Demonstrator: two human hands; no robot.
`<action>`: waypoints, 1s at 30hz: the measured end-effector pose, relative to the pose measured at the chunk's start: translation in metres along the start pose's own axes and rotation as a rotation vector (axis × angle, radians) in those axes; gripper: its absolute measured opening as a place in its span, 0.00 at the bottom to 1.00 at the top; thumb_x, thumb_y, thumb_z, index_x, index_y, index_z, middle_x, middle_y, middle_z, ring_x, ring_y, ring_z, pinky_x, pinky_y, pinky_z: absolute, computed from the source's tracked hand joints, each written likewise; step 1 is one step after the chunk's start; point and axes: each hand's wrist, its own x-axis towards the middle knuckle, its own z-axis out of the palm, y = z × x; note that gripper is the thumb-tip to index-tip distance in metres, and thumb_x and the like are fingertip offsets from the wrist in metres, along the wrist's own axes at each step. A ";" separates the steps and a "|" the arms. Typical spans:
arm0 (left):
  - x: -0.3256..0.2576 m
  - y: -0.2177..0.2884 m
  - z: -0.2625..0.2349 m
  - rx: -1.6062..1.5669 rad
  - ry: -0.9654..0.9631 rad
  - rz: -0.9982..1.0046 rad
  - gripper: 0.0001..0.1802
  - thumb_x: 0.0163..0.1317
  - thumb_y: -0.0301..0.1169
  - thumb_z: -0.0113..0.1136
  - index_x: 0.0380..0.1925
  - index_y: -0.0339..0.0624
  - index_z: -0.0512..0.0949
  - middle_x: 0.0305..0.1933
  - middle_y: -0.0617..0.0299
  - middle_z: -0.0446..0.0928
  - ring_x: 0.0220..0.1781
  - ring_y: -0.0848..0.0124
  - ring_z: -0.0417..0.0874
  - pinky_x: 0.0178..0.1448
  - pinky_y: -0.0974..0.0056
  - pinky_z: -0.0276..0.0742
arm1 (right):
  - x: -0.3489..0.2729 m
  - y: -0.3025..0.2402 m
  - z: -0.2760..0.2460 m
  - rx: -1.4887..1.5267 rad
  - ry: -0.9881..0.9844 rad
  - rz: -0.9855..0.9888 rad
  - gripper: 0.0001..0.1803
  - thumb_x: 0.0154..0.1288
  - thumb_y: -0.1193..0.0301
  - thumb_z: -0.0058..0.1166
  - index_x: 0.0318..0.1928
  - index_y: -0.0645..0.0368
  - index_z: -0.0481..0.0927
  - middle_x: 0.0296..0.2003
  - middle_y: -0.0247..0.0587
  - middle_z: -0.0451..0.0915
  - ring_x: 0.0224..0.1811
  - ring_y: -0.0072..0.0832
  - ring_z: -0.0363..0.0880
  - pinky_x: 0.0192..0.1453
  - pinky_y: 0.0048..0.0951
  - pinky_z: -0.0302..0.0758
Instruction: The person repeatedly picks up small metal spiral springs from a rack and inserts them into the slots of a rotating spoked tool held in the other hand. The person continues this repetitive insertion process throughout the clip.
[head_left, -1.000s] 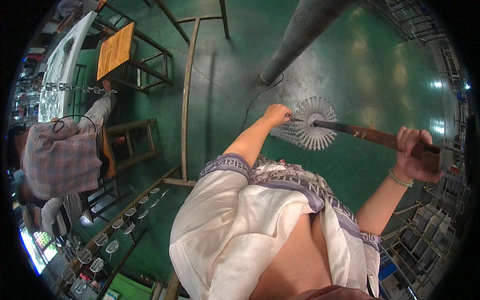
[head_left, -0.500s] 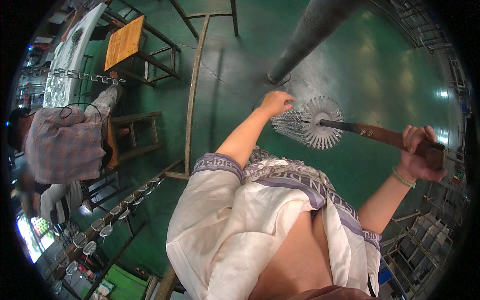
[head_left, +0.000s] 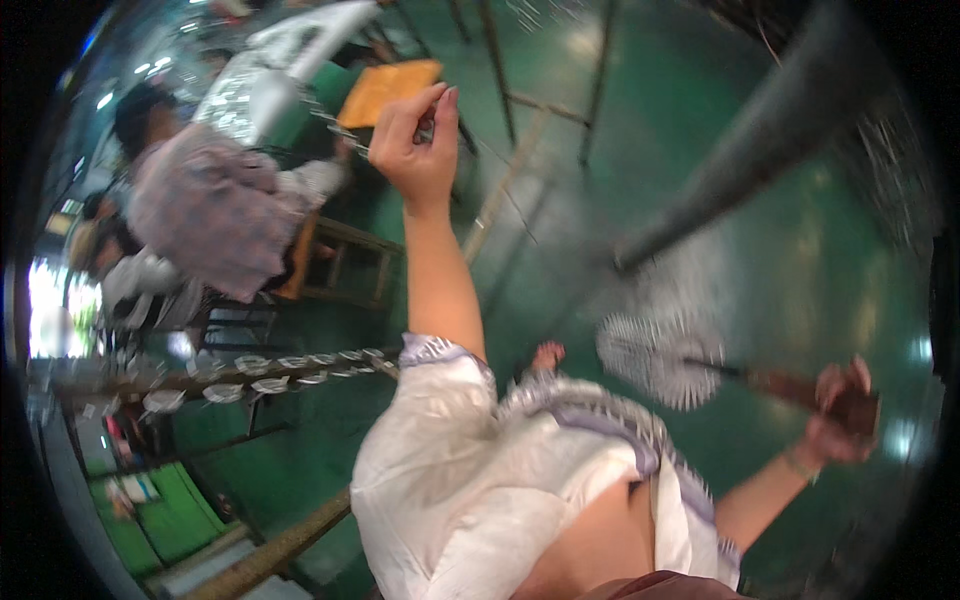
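Glossy green floor [head_left: 800, 280] spreads below me; a grey pillar [head_left: 760, 150] rises at right, wooden racks [head_left: 500, 200] cross it, and an orange-topped stool [head_left: 390, 85] stands beyond.

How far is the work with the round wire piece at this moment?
Done: many white spokes already fan around the round wire piece. In hand: the right hand grips its brown handle, and the left hand is raised, pinching something thin. What is left is too blurred to tell.

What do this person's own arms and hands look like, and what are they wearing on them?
Both forearms are bare. The left hand has no glove and shows longish nails. The right hand is bare too, with a thin bracelet at the wrist. Loose short white sleeves with patterned purple trim cover the upper arms.
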 end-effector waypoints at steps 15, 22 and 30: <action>0.310 -0.050 -0.059 0.763 0.481 0.027 0.14 0.45 0.38 0.68 0.29 0.42 0.80 0.26 0.54 0.80 0.30 0.58 0.81 0.35 0.57 0.73 | 0.004 0.006 0.016 -0.008 0.038 -0.027 0.47 0.55 0.34 0.35 0.52 0.71 0.69 0.15 0.32 0.64 0.17 0.19 0.59 0.23 0.22 0.56; 0.361 -0.093 -0.047 0.887 0.447 -0.119 0.20 0.38 0.45 0.70 0.27 0.42 0.81 0.28 0.52 0.80 0.34 0.54 0.81 0.41 0.55 0.75 | 0.004 0.004 0.020 -0.034 0.025 -0.082 0.45 0.60 0.38 0.30 0.53 0.72 0.68 0.14 0.31 0.63 0.16 0.17 0.58 0.21 0.20 0.55; 0.385 -0.125 -0.059 1.068 0.441 -0.103 0.15 0.37 0.45 0.70 0.23 0.50 0.84 0.31 0.56 0.82 0.36 0.58 0.83 0.42 0.56 0.78 | 0.003 0.003 0.022 -0.036 0.038 -0.065 0.47 0.58 0.36 0.32 0.54 0.73 0.67 0.16 0.32 0.64 0.17 0.18 0.58 0.23 0.20 0.56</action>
